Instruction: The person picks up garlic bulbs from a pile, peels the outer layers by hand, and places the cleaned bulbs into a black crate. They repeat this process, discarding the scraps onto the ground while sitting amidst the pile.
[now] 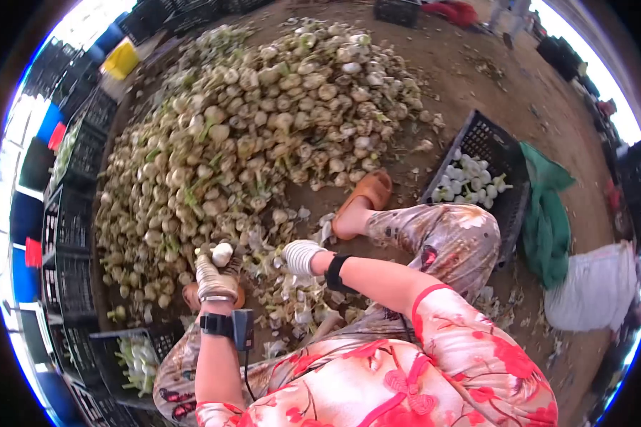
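White garlic bulb [222, 255]: one | left hand [216, 276]: fingers gripping it | right hand [303, 257]: fingers' state, cannot tell | sandals [372, 190]: two

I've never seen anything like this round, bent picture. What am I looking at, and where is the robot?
There is no robot here, just a person working with their own hands. The single picture comes from a camera on their head, looking forward and down; the view curves at its edges.

A big pile of garlic-like bulbs lies on the bare ground. A black crate beside it holds cleaner white bulbs.

The left hand, in a pale covering, holds one white bulb. The right hand is covered too; I cannot make out anything in it.
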Demonstrator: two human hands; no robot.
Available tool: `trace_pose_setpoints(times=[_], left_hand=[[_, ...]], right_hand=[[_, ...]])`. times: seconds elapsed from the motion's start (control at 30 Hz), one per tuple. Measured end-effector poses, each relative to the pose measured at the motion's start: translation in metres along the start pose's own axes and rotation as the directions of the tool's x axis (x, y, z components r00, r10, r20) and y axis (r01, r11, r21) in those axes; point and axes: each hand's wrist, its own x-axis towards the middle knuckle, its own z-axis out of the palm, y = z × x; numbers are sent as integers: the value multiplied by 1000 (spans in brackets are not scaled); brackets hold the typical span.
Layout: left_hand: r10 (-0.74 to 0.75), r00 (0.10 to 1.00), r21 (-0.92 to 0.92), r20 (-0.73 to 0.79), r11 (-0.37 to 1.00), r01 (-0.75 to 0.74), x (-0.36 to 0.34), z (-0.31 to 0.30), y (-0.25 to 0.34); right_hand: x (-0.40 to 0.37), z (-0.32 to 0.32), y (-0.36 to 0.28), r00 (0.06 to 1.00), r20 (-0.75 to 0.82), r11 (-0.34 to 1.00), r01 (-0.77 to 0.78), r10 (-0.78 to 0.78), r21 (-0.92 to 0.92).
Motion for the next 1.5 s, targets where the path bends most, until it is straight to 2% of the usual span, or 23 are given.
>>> trace_pose_setpoints(times=[0.07,0.13,0.2,0.27,0.4,0.5,0.53,0.6,0.63,0.67,0.7,0.77,0.83,0.93,0.97,1.0,1.07,1.13,1.17,1.27,1.4,1.47,1.5], left_hand=[[37,998,226,58,973,-49,-48,77,-33],[-94,900,342,426,937,-64,-87,130,-63],[-139,797,262,587,965,-24,-122,156,-82],[-36,876,263,481,959,-105,-99,144,-75],[197,967,305,162,922,-238,-9,60,-32],[149,988,398,-32,909,-124,13,-5,-4],[183,955,518,-232,855,-38,-4,2,1],[80,960,523,-269,849,75,31,-59,3],[25,999,500,-37,866,-3,31,-71,5],[41,994,556,-100,831,22,34,-80,-5],[-10,997,597,-77,800,54,29,-76,-9],[-90,996,648,5,759,66,17,-62,-15],[-224,957,601,184,796,70,25,-71,-18],[-146,978,906,148,416,-75,37,-68,-26],[-16,971,904,239,369,-217,40,-67,-32],[114,936,885,334,304,-353,45,-68,-39],[273,851,828,449,231,-511,43,-59,-51],[352,793,775,496,233,-588,32,-32,-52],[406,776,646,482,434,-628,25,-23,-52],[325,784,366,529,746,-556,-10,-5,-31],[402,730,378,553,660,-649,-17,-6,-25],[120,867,285,484,915,-286,-4,-20,-20],[122,861,222,494,939,-261,-42,3,-9]], right_hand=[[-19,-10,-11,999,-29,993,-41,45,112],[-2,9,2,998,-63,987,-4,14,160],[73,109,54,937,-317,981,177,-144,78],[18,38,37,964,-260,981,105,-60,165],[4,-4,40,974,-34,947,-209,224,243],[36,15,68,950,-81,939,-283,303,193],[43,10,68,920,-64,905,-365,386,219],[67,8,70,924,-142,933,-345,356,99],[81,15,72,910,-245,943,-319,333,99],[97,21,73,887,-348,952,-289,305,96],[106,-9,58,923,-22,923,-382,383,32],[131,-11,52,887,67,878,-461,456,125],[158,-5,53,746,109,697,-656,657,289],[170,20,83,841,175,809,-540,511,232],[159,25,84,844,208,599,-504,494,622],[145,23,78,845,241,255,-395,476,882],[109,2,37,903,314,-259,-241,294,935],[77,-29,-9,972,226,-395,-186,57,900],[61,-53,-39,946,241,-326,-163,215,931],[57,-63,-32,976,-65,172,29,208,985],[14,-109,-75,990,-82,346,39,111,937],[2,-112,-83,994,-68,284,40,89,958],[-2,-111,-85,994,-68,249,45,86,968]])
